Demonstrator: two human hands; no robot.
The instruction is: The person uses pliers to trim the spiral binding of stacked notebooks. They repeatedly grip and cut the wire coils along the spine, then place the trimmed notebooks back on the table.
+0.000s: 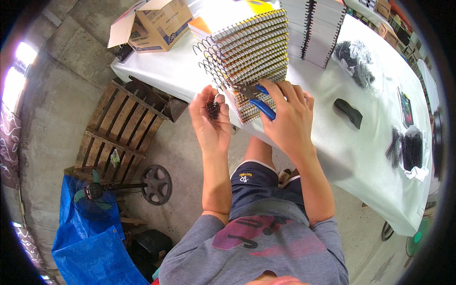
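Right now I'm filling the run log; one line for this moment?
left hand: holds wire clippings | right hand: blue-handled pliers at notebook stack | white table

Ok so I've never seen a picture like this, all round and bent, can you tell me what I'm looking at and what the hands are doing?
There is one picture, taken by a wide fisheye camera on a person's head, looking down at their own bare hands; that lens bends the straight edges. No machine is involved. The right hand grips blue-handled pliers against a stack of spiral-bound notebooks on a white-covered table. The left hand holds a small clump of dark wire bits. Also on the table: a taller stack of notebooks, a cardboard box, a black hand tool and bags of black binding coils. A wooden pallet lies on the floor.
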